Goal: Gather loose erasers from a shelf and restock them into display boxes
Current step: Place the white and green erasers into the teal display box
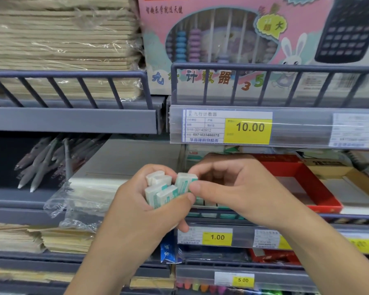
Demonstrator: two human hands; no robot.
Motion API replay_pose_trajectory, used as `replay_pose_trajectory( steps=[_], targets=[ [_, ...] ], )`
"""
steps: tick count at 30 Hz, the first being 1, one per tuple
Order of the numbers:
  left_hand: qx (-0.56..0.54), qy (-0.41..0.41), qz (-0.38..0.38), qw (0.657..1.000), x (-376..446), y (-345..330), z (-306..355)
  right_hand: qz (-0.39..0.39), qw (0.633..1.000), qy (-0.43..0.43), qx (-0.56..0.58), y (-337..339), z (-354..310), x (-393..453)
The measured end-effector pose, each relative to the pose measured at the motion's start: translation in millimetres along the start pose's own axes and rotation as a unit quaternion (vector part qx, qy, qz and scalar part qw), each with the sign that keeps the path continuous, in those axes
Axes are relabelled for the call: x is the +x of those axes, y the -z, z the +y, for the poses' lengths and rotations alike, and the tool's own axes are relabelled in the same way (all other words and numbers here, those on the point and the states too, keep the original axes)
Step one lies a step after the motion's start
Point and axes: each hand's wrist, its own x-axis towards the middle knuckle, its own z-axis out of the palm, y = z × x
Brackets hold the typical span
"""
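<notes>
Erasers (pixel 161 191), white with green sleeves, bunched in left hand (pixel 143 207), fingers curled round them; count unclear. Right hand (pixel 228 186) pinches one more eraser (pixel 184 182) just beside the bunch. Further erasers (pixel 211 204) on the shelf behind, mostly hidden by the hands. Red box (pixel 320 188) right, partly cut off.

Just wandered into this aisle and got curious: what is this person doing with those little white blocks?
A person is collecting erasers at a stationery shelf. The left hand grips a small bunch of erasers, white with green sleeves. The right hand pinches one more eraser right beside the bunch. Behind the hands, more erasers sit in a display box, next to a red box, above a 1.00 price tag.
</notes>
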Motion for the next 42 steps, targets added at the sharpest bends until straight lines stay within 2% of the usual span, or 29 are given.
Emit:
replay_pose_trajectory(
  steps=[4,9,12,16,22,26,32,36,42],
  targets=[
    [-0.015,-0.001,-0.006,1.000,-3.9,-5.1,2.4,0.062,0.997,-0.019,0.051,-0.5,5.7,-8.2],
    [-0.019,-0.006,0.022,1.000,-2.8,-8.5,1.1,0.067,0.997,-0.047,0.010,5.0,11.0,-18.2],
    [-0.017,-0.002,0.019,1.000,-1.6,-9.4,0.8,0.078,0.995,0.021,-0.056,7.5,13.6,-24.4],
    [-0.018,0.001,0.016,1.000,0.0,-11.1,-0.1,0.086,0.961,0.131,-0.230,14.2,13.8,-28.9],
    [-0.048,-0.009,0.013,0.999,1.2,-11.2,-2.6,0.070,0.956,0.145,-0.245,21.9,12.4,-30.4],
    [-0.071,0.006,0.014,0.997,3.4,-7.9,-6.3,0.084,0.959,0.088,-0.255,32.8,9.9,-30.6],
    [-0.076,0.029,-0.004,0.997,4.3,-4.9,-10.1,0.136,0.928,-0.039,-0.344,60.1,16.2,-16.9],
    [-0.067,0.032,-0.011,0.997,5.3,-3.7,-10.0,0.131,0.887,-0.117,-0.428,65.7,22.5,1.4],
    [-0.038,0.032,-0.041,0.998,5.5,-3.6,-9.5,0.089,0.833,-0.137,-0.528,58.1,30.1,25.3]
  ],
)
